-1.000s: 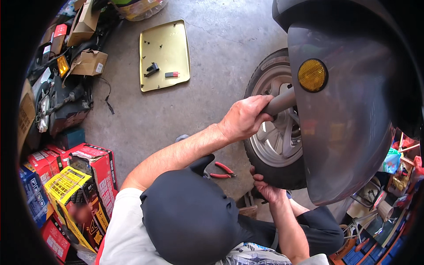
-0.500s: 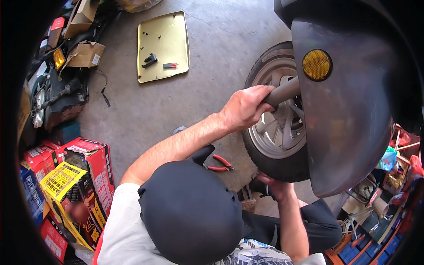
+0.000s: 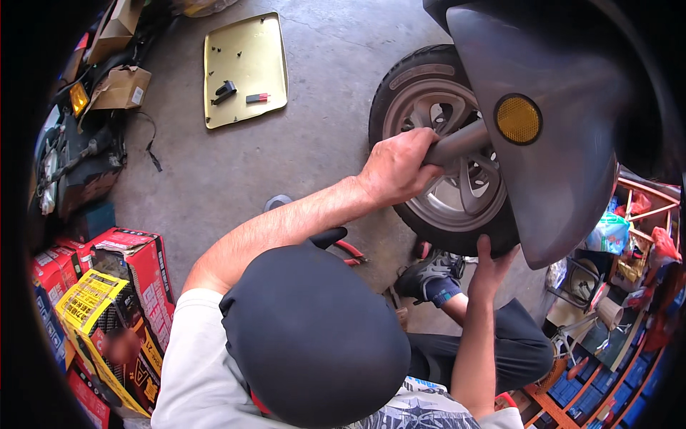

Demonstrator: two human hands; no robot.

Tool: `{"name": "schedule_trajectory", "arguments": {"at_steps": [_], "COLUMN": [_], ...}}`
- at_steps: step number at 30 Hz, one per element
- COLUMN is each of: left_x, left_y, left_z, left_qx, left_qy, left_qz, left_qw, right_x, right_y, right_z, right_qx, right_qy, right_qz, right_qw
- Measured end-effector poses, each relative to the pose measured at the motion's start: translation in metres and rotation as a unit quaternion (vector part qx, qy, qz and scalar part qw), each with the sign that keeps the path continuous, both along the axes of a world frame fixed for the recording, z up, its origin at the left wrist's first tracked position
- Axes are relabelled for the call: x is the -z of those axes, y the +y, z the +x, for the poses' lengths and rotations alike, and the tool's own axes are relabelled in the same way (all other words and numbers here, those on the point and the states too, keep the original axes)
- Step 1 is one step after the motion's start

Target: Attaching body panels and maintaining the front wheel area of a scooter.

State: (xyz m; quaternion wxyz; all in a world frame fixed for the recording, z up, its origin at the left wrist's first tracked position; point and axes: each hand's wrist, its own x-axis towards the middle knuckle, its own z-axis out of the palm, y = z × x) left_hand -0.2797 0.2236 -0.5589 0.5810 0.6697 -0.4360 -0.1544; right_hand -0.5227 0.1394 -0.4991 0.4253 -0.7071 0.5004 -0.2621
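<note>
My left hand (image 3: 399,168) is wrapped round the lower end of a grey fork tube (image 3: 461,141) in front of the wheel's spokes. The wheel has a black tyre (image 3: 421,223) and a silver cast rim (image 3: 413,114). A dark grey mudguard (image 3: 550,186) with a round amber reflector (image 3: 519,119) partly covers it. My right hand (image 3: 493,270) grips the tyre at its lower right edge, thumb on the sidewall, other fingers mostly hidden.
A gold tray (image 3: 268,71) with several screws, a black part (image 3: 224,91) and a red-and-grey piece (image 3: 257,98) lies on the concrete. Red-handled pliers (image 3: 350,250) lie near my left forearm. Boxes (image 3: 139,264) stack at left; cluttered shelves (image 3: 593,386) stand at right.
The wheel, mudguard and fork tube have turned, showing more of the rim. My right hand has come up with the tyre's lower edge. My left hand keeps hold of the fork tube.
</note>
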Motion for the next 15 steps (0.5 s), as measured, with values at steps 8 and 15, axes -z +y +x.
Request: {"name": "schedule_trajectory", "arguments": {"at_steps": [8, 15], "left_x": [-0.007, -0.006], "left_y": [-0.004, -0.019], "left_z": [-0.003, -0.002], "left_qx": [0.007, 0.103], "left_qy": [-0.007, 0.116], "left_qz": [-0.062, -0.002], "left_qw": [0.998, 0.988], "right_x": [0.001, 0.0], "right_y": [-0.027, -0.036], "right_z": [-0.015, -0.019], "right_qx": [-0.072, -0.087], "right_qy": [-0.04, -0.032], "right_qz": [0.039, 0.073], "right_qw": [0.996, 0.993]}}
